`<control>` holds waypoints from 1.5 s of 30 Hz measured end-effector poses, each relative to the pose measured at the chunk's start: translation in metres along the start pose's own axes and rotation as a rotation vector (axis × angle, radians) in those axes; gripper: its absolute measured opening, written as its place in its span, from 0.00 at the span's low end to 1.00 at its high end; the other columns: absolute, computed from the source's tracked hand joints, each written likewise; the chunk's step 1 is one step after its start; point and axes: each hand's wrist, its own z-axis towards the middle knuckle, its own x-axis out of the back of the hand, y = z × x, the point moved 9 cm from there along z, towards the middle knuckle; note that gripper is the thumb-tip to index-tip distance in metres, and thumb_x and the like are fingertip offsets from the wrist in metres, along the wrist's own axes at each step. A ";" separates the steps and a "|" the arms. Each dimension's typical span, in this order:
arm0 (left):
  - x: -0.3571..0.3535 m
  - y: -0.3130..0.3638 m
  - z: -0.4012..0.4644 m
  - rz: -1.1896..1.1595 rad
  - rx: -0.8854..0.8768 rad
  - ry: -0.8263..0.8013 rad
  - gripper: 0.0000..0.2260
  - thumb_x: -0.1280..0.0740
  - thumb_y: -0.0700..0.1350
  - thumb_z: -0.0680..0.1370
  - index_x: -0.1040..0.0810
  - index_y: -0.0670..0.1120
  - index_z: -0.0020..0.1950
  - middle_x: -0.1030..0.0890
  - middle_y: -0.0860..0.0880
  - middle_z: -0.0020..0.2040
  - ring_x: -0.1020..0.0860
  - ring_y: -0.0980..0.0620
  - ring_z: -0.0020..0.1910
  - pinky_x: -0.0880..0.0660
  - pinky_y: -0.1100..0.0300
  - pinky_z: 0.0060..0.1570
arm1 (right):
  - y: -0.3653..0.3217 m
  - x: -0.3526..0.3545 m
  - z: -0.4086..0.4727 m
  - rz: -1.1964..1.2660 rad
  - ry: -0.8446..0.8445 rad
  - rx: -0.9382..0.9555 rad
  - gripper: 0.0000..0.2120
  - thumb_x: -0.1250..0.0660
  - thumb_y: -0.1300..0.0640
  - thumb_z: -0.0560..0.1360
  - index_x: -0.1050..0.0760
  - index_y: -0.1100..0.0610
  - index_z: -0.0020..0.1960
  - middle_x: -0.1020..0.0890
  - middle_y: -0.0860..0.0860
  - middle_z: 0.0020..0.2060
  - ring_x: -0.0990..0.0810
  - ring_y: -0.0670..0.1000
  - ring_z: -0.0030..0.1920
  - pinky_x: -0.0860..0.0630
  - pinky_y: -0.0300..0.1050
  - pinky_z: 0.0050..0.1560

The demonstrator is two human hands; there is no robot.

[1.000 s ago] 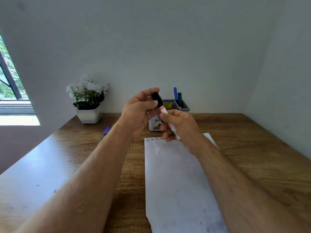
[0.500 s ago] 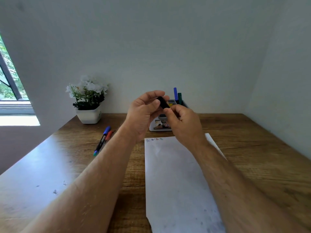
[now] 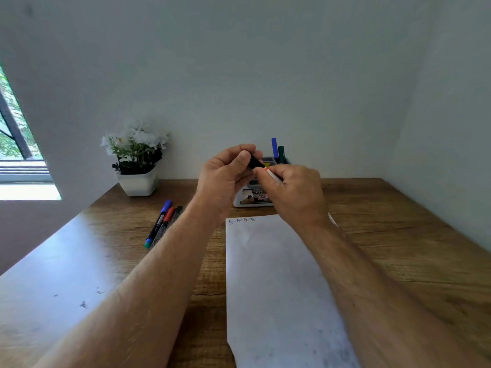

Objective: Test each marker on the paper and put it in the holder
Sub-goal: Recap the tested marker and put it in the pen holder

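Observation:
Both hands are raised above the far end of the white paper. My left hand pinches the black cap of a white-bodied marker, while my right hand grips its body. The cap sits on the marker's end. Behind the hands stands the grey and white holder, with a blue marker and a green marker upright in it. Small scribbles mark the paper's top edge. Three loose markers lie on the wooden desk to the left.
A white pot of white flowers stands at the back left of the desk. Walls close in behind and to the right. A window is at the far left.
Both hands have stayed together at the marker, shifting slightly right. The white body with its red band shows again between the fingers after being hidden half a second ago.

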 end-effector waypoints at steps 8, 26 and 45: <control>0.022 0.010 0.003 -0.179 -0.053 0.146 0.08 0.37 0.41 0.81 0.21 0.41 0.56 0.16 0.41 0.54 0.16 0.47 0.51 0.20 0.55 0.53 | 0.014 0.011 0.001 -0.016 0.041 -0.074 0.22 0.37 0.39 0.77 0.18 0.56 0.39 0.18 0.46 0.30 0.20 0.39 0.30 0.27 0.30 0.27; 0.014 -0.011 -0.008 -0.382 0.140 0.077 0.13 0.43 0.35 0.83 0.20 0.42 0.58 0.15 0.42 0.51 0.15 0.51 0.46 0.19 0.61 0.43 | 0.039 -0.009 -0.011 0.809 -0.012 -0.380 0.13 0.42 0.61 0.82 0.24 0.53 0.62 0.16 0.56 0.49 0.16 0.59 0.32 0.20 0.47 0.28; 0.025 -0.041 -0.019 -0.044 0.275 0.139 0.14 0.46 0.38 0.83 0.21 0.42 0.58 0.21 0.48 0.37 0.23 0.53 0.32 0.18 0.50 0.41 | 0.082 -0.023 -0.038 0.320 -0.061 -0.600 0.08 0.28 0.55 0.73 0.21 0.60 0.44 0.17 0.55 0.29 0.17 0.54 0.26 0.20 0.46 0.26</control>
